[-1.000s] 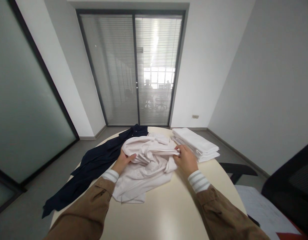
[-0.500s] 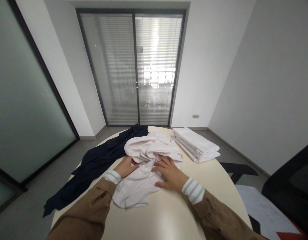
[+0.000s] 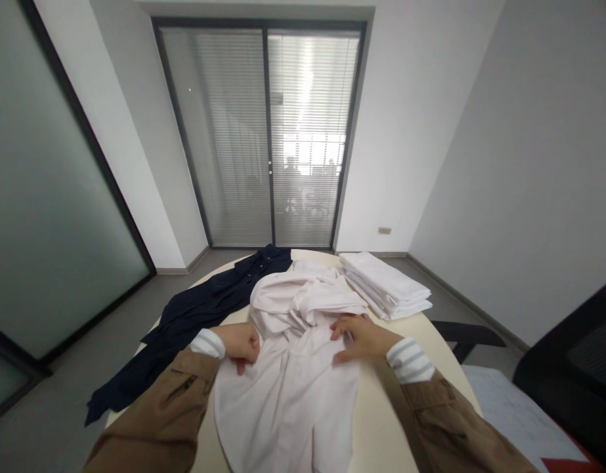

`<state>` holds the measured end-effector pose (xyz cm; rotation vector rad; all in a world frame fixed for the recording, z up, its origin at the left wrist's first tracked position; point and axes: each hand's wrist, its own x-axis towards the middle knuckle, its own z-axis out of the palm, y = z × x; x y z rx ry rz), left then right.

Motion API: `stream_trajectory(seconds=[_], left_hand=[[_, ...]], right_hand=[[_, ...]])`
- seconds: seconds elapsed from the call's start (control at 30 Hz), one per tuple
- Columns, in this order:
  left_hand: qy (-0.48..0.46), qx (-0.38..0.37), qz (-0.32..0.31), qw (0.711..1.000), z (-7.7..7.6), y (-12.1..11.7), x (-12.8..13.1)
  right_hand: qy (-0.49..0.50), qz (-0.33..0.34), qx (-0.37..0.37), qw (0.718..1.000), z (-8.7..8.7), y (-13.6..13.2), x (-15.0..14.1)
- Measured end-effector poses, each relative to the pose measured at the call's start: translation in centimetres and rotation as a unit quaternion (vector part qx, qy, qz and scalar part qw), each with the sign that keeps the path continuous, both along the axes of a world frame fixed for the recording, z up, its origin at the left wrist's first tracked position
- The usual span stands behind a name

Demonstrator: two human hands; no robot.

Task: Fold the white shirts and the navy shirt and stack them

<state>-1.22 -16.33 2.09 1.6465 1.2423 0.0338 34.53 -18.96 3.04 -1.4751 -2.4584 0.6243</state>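
Observation:
A pale, pinkish-white shirt point(image 3: 287, 394) lies over the middle of the round table, bunched in folds at the far part and spread toward me at the near part. My left hand point(image 3: 241, 345) is curled at the shirt's left edge, its fingers closed on the cloth. At the right edge of the shirt is my right hand point(image 3: 362, 338), fingers apart and bent over the fabric, slightly blurred. A dark navy shirt point(image 3: 199, 302) lies stretched out along the table's left side, left of my left hand.
A stack of folded white cloths point(image 3: 386, 286) sits at the far right of the pale round table point(image 3: 386, 414). Beyond the right edge are a black office chair point(image 3: 573, 355) and papers point(image 3: 519, 407). A glass door with blinds point(image 3: 263, 138) stands behind.
The near part of the white shirt has been drawn out toward me and now reaches the bottom of the view. My right hand left the right-hand folds, crossed inward, then moved back right.

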Motion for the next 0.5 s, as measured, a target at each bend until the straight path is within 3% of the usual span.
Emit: stream_trajectory(seconds=[0.1,0.17,0.23,0.37,0.43,0.5], left_hand=[[-0.109,-0.065,-0.065,0.990,0.9,-0.3,0.0],[-0.183,-0.006,-0.036,0.982,1.3,-0.2,0.6],[-0.240,0.124,0.039,0.962,1.6,0.0,1.6],[-0.280,0.411,0.169,0.851,2.0,-0.4,3.3],[-0.300,0.470,0.212,0.803,1.8,-0.5,3.8],[-0.310,0.476,0.276,0.775,1.2,-0.2,3.7]], right_hand=[[0.012,-0.019,0.005,1.000,0.4,0.1,-0.1],[0.022,-0.019,0.014,0.999,0.5,0.1,-0.3],[0.034,-0.010,0.036,0.999,0.4,0.1,-0.4],[0.029,0.008,0.065,0.997,0.5,-0.1,-0.9],[0.017,0.018,0.086,0.996,0.8,-0.3,-1.2],[0.003,0.014,0.134,0.991,1.1,-0.4,-1.3]])
